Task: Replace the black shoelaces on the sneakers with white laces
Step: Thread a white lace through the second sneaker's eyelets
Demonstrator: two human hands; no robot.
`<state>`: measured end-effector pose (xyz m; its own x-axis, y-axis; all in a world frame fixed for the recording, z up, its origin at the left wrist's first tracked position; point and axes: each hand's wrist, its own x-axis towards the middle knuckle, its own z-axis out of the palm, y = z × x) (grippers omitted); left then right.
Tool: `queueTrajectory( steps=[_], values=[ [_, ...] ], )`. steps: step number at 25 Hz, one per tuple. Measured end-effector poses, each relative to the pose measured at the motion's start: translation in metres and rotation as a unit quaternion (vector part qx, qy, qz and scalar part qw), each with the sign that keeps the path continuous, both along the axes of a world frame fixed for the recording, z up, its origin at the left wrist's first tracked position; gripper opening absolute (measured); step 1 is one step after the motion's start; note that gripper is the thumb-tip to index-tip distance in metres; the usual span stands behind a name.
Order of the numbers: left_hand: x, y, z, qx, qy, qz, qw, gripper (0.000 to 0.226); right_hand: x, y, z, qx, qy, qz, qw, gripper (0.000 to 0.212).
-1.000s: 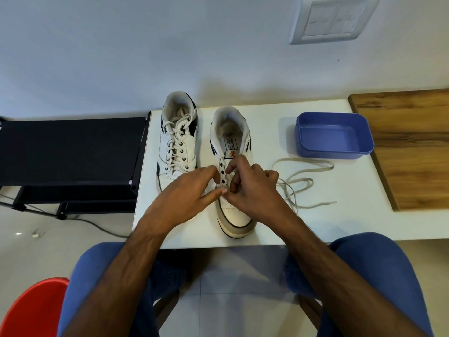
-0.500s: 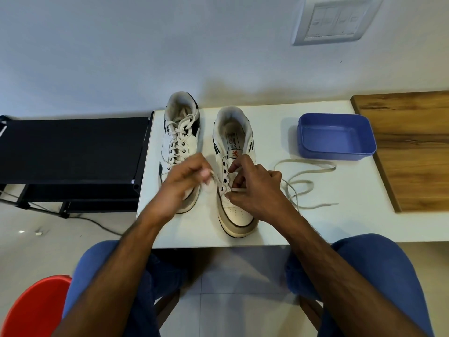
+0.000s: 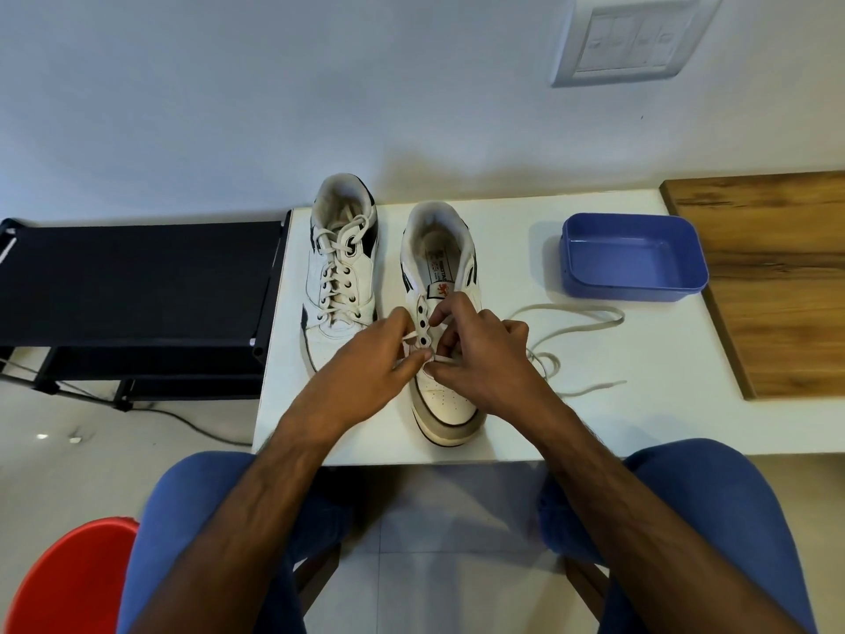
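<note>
Head view looks down on a white bench (image 3: pixel 640 418) set against a pale wall (image 3: pixel 274 107) with a switch plate (image 3: pixel 633 36) high on the right. From the left: a red seat (image 3: pixel 64 583) shows at the near corner, a black rack (image 3: pixel 132 276) stands beside the bench, and a cable (image 3: pixel 192 421) runs over the tiled floor (image 3: pixel 91 473). On the bench's far left part sits the laced sneaker (image 3: pixel 340 272), already threaded with a white lace. Just right of it stands the second sneaker (image 3: pixel 441 258), toe toward the person, its upper eyelets bare. The left hand (image 3: pixel 366 372) pinches a lace end at the left eyelet row; the right hand (image 3: pixel 484 354) has its fingers curled on the white lace (image 3: pixel 580 320) at the lowest eyelets. That lace trails right in loose loops across the bench. Farther right, a blue tub (image 3: pixel 633 292) sits near the far edge, with nothing visible inside it. A wooden board (image 3: pixel 777 276) lies at the right edge, just beside the tub. Blue trouser legs (image 3: pixel 205 519) fill the near foreground.
</note>
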<state>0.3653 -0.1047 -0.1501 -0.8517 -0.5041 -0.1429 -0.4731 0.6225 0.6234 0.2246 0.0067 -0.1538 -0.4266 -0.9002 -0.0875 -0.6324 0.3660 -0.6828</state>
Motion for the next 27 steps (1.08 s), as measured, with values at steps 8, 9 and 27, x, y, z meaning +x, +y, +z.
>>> queueTrajectory(
  steps=[8, 9, 27],
  values=[
    [0.006, -0.007, 0.022, 0.231, 0.113, 0.003, 0.966, 0.033, 0.001, 0.0, 0.001, 0.002, 0.005, -0.01, 1.0, 0.047],
    [0.011, -0.01, 0.034, 0.363, 0.242, 0.053, 0.898, 0.033, 0.001, 0.0, 0.002, 0.004, 0.001, -0.009, 1.0, 0.048],
    [0.008, -0.016, -0.005, 0.031, 0.007, -0.03, 0.999, 0.026, 0.002, 0.0, -0.001, -0.005, -0.012, -0.007, 1.0, 0.048]
  ],
)
